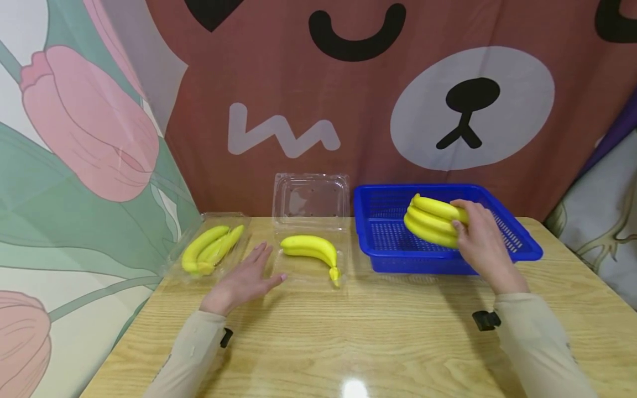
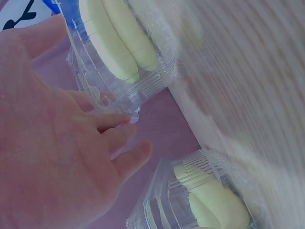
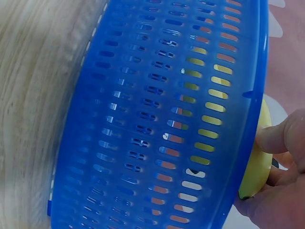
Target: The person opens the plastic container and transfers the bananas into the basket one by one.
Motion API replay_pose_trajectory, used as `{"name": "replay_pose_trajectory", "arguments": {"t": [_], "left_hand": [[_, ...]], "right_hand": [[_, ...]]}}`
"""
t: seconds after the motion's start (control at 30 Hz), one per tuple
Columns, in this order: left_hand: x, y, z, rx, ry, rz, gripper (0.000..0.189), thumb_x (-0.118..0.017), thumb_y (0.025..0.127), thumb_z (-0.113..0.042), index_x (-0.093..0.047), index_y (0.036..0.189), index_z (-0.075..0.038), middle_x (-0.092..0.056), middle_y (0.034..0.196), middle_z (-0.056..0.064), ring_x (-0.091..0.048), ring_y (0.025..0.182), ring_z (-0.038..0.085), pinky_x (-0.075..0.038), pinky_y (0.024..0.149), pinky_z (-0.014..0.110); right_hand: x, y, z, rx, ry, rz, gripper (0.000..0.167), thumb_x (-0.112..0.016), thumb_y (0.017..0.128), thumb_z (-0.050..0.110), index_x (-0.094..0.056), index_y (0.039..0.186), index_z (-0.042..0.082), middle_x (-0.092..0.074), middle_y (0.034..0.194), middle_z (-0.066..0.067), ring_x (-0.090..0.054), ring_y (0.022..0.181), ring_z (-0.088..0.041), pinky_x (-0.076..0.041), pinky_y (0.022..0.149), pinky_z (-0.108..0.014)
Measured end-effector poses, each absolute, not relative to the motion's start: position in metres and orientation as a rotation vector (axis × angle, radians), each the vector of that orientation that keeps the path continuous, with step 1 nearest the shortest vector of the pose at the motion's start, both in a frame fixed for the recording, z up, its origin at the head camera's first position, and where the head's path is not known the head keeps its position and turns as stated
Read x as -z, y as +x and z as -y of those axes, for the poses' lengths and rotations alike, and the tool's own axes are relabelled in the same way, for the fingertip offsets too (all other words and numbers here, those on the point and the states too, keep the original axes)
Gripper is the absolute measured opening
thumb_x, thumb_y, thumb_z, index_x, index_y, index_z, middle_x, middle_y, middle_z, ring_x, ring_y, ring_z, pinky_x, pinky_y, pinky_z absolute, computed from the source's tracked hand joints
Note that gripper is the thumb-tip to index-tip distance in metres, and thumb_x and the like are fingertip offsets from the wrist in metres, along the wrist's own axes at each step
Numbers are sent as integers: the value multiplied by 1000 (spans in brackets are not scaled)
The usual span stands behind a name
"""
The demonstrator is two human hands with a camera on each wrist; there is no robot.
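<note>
A bunch of yellow bananas (image 1: 432, 222) sits over the opening of the blue basket (image 1: 423, 266), near the worktop's (image 1: 308, 342) back right corner. The right hand (image 1: 485, 246) pinches the bunch between thumb and fingers. To its left, near the back edge, a clear box (image 1: 303, 276) with its lid (image 1: 311, 202) raised holds more bananas (image 1: 311, 246). The left hand (image 1: 244, 284), fingers extended and thumb apart, is beside it; whether they touch I cannot tell. Near the back left corner, another clear container (image 1: 191, 236) holds bananas too.
</note>
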State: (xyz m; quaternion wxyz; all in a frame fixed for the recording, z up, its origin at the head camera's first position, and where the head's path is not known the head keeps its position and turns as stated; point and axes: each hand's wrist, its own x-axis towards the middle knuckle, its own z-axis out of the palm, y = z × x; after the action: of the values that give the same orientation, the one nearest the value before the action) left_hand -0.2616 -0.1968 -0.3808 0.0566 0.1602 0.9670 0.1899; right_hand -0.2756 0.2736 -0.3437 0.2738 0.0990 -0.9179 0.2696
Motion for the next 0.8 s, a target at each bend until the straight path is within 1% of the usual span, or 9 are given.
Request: {"name": "replay_pose_trajectory", "arguments": {"t": [0.17,0.5,0.6,0.8], "left_hand": [[380,-261,197,-579,472,-2929,90,-52,96,-58,-15,157,-2,-5,164,13,-8,149,31,-18,116,52],[381,-262,197,-581,478,-2924,95,-47,93,-67,-14,157,-4,-4,164,12,-7,149,30,-18,116,52],[381,-263,197,-575,475,-2922,94,-48,94,-65,-14,157,-5,-3,164,11,-7,149,29,-18,117,51],[380,-262,196,-572,482,-2929,91,-49,96,-61,-15,157,-3,-4,164,13,-8,149,31,-18,116,52]], "right_hand": [[347,-278,-273,-707,295,2453,35,-54,96,-6,-50,131,-5,-54,113,-29,-46,97,-44,-36,83,-56],[352,-280,-271,-708,322,2470,36,-56,95,-6,-51,131,-8,-54,112,-31,-47,97,-45,-35,82,-58],[352,-280,-271,-705,330,2469,36,-56,95,-6,-51,130,-8,-54,113,-31,-47,98,-46,-35,83,-59],[353,-281,-270,-700,338,2482,35,-56,95,-6,-51,130,-7,-55,113,-31,-47,100,-46,-35,84,-59]]}}
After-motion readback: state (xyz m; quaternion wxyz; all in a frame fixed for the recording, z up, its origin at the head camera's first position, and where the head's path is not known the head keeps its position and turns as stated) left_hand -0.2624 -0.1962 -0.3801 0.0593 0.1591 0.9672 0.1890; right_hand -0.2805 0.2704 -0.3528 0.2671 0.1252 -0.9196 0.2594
